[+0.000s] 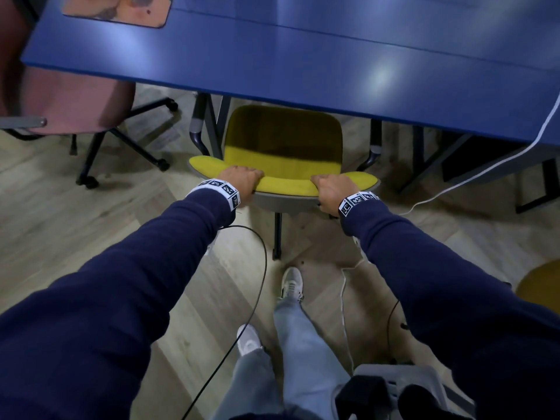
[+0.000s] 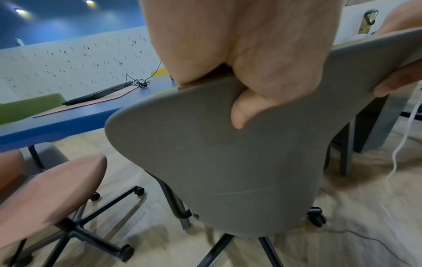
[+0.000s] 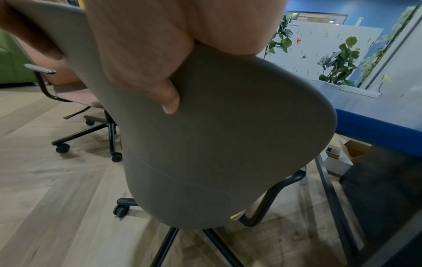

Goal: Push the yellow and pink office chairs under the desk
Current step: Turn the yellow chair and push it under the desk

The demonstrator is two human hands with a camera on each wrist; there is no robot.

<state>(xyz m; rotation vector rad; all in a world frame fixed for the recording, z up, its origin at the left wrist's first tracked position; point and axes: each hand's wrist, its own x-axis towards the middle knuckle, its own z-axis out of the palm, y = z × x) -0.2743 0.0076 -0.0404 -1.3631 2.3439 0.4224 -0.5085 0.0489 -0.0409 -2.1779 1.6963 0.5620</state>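
The yellow chair (image 1: pixel 283 153) stands in front of me, its seat partly under the blue desk (image 1: pixel 272 50). My left hand (image 1: pixel 241 181) grips the top of its backrest on the left, thumb on the grey back shell (image 2: pixel 228 153). My right hand (image 1: pixel 331 189) grips the top on the right, thumb pressed on the grey back shell (image 3: pixel 217 135). The pink chair (image 1: pixel 63 98) stands at the left by the desk's corner, turned away and mostly out from under the desk; it also shows as the pink chair (image 2: pixel 45 189) and the pink chair (image 3: pixel 75 94).
A black cable (image 1: pixel 257 283) and a white cable (image 1: pixel 454 183) trail over the wooden floor. Dark desk legs (image 1: pixel 424 165) stand to the chair's right. A mat (image 1: pixel 118 9) lies on the desk. My feet (image 1: pixel 291 283) are behind the chair. Cardboard boxes (image 3: pixel 345 157) sit under the desk.
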